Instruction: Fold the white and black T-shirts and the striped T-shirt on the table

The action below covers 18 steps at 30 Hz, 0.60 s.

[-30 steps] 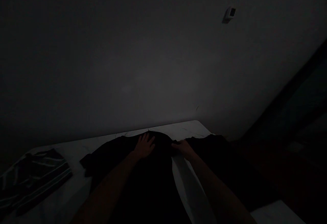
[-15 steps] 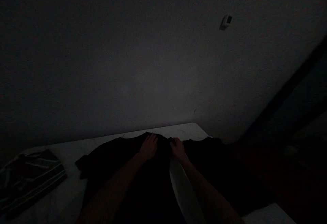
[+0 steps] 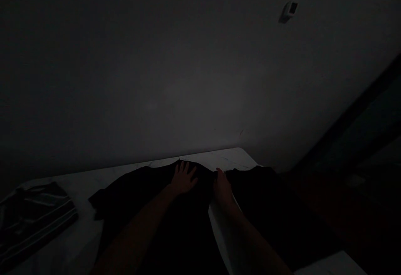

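- Grey wall (image 3: 156,78) behind, small white wall fitting (image 3: 288,11) high up on it; white surface (image 3: 216,156) runs along the wall's foot.
- Far left: folded dark striped cloth (image 3: 34,220) lies on the white surface, well apart from the hands.
- Black garment (image 3: 150,187) lies spread across the white surface, in front of the person, with a corner sticking out to the left.
- Left hand (image 3: 184,179): fingers spread, palm down on the garment near its far edge.
- Right hand (image 3: 222,187): at a fold of the garment, fingers close together; pinching or not, cannot tell in this dark.
- Far right: dark upright edge (image 3: 354,120), unclear what.
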Each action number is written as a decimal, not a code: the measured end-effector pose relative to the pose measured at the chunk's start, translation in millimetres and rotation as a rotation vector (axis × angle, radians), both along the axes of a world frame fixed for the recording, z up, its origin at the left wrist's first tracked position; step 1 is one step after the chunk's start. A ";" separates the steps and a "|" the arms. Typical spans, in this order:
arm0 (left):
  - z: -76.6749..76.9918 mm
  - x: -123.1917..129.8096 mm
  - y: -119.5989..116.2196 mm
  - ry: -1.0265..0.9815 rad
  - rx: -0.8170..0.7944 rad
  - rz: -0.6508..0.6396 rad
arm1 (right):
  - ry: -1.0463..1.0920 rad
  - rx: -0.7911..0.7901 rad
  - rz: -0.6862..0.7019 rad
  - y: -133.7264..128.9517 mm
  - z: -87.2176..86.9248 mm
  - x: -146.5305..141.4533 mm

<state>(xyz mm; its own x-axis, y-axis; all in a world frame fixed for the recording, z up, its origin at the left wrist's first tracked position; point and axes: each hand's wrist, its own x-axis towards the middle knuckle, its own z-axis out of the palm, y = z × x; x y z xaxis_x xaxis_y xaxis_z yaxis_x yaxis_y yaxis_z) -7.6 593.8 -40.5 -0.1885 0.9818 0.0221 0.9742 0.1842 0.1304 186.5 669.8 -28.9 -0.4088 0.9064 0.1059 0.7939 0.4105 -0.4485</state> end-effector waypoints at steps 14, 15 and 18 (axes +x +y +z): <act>-6.4 35.9 5.8 0.045 0.127 -0.058 | -0.267 0.013 -0.002 -10.1 19.0 -3.9; -7.2 35.4 5.1 0.038 0.127 -0.061 | -0.274 0.024 -0.006 -10.7 20.8 -3.5; -7.7 34.0 4.1 0.019 0.127 -0.066 | -0.270 0.149 0.015 -11.5 26.1 -7.0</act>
